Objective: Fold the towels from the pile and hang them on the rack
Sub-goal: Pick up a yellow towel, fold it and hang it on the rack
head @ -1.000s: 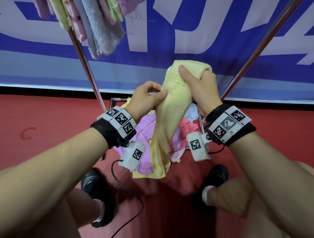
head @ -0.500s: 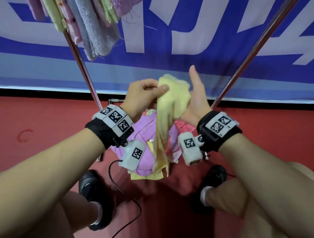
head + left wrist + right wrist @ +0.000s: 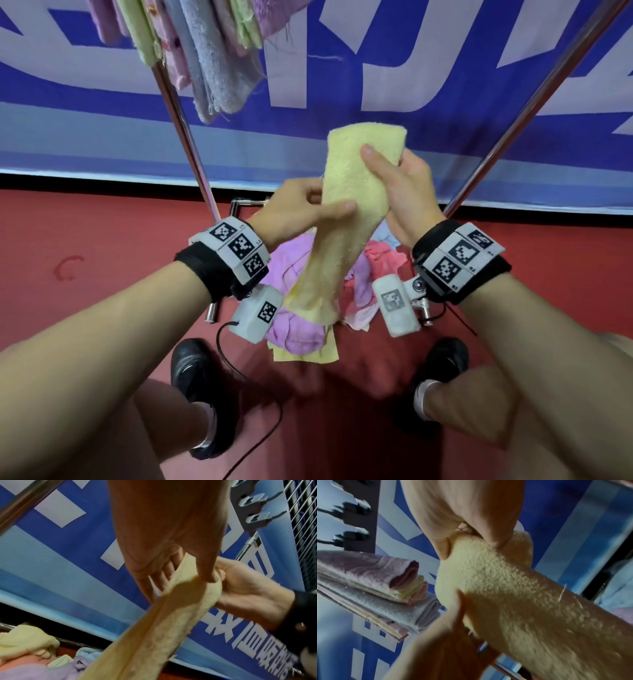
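A yellow towel (image 3: 346, 205), folded into a long strip, hangs between my hands. My right hand (image 3: 400, 192) grips its upper end, thumb pressed on the front. My left hand (image 3: 308, 212) pinches the strip lower down from the left, thumb across it. Its lower end dangles over the pile of towels (image 3: 301, 329), pink, purple and yellow, on the low frame below. The left wrist view shows the yellow towel (image 3: 159, 628) running down from both hands. In the right wrist view the yellow towel (image 3: 522, 601) fills the middle, under my thumb. Folded towels (image 3: 205, 58) hang on the rack at the upper left.
Two slanted metal rack poles (image 3: 185, 137) (image 3: 513, 130) rise on either side of my hands before a blue and white banner (image 3: 342, 68). Red floor lies below, with my black shoes (image 3: 195, 377) and a black cable (image 3: 239, 370) near the pile.
The towel was bunched lower between my hands half a second ago; now my right hand has lifted its top end higher and the strip hangs flatter and longer.
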